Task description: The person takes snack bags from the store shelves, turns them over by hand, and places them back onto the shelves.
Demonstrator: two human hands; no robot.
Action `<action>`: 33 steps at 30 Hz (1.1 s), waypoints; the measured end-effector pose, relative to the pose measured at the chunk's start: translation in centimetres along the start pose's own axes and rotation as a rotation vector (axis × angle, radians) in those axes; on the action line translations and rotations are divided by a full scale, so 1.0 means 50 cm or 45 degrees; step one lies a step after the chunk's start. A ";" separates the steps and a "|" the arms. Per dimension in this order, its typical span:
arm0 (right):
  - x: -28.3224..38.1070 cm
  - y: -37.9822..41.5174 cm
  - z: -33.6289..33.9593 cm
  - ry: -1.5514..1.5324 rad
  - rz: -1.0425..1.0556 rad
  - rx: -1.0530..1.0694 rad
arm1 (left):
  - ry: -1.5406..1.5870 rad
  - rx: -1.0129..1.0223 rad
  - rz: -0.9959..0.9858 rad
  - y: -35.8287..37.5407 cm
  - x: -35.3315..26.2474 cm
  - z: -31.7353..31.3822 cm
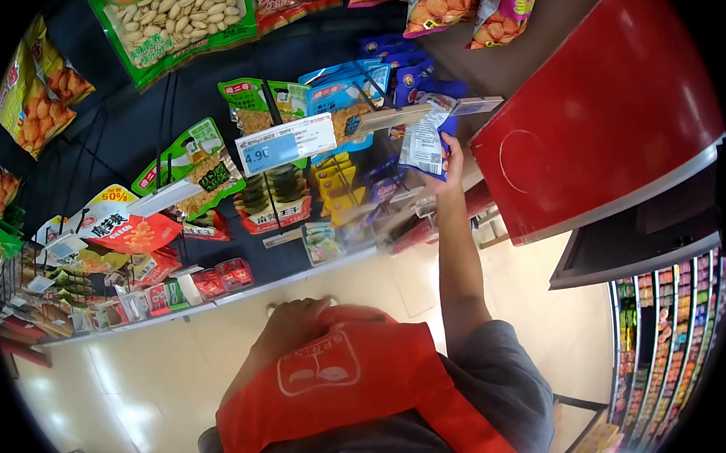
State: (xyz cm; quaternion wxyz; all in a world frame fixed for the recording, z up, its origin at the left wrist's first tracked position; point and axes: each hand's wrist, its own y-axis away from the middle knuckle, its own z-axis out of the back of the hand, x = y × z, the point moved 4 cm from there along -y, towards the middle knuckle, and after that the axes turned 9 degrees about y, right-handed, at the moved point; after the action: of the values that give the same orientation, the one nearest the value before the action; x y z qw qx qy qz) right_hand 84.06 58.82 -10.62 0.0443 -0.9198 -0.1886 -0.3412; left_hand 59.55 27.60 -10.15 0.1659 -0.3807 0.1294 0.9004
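Observation:
My right hand [451, 163] reaches up to the rack and grips a blue snack packet [426, 147] by its edge. The packet's white printed back, with a barcode, faces me. Close behind it, more blue packets [409, 72] hang on a hook, beside light-blue snack bags [342, 86]. A price-tag arm [407, 115] crosses just in front of the held packet. My left hand [296, 317] is low, against the top of the red apron [362, 388] on my chest; its fingers are mostly hidden.
Green snack bags [202, 165] and a blue-white price tag [286, 145] hang to the left. A big pistachio bag [180, 24] is above. A red curved panel [593, 119] bounds the right side. Stocked shelves [667, 335] stand at lower right, over a tiled floor [143, 390].

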 end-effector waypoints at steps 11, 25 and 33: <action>0.024 0.015 0.002 0.218 0.036 -0.069 | 0.087 0.124 0.083 -0.015 0.001 -0.008; 0.047 0.073 -0.100 1.127 0.865 -0.670 | 0.060 0.089 0.009 -0.023 0.005 -0.008; 0.031 0.103 -0.146 1.475 1.183 -0.929 | 0.055 0.129 0.058 -0.023 0.001 -0.008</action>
State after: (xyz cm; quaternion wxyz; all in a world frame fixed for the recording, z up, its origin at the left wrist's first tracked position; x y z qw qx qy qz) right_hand 82.60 53.00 -3.82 -0.0305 -0.5391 0.3863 -0.7478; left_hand 60.23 28.51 -10.60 0.1617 -0.3883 0.1869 0.8878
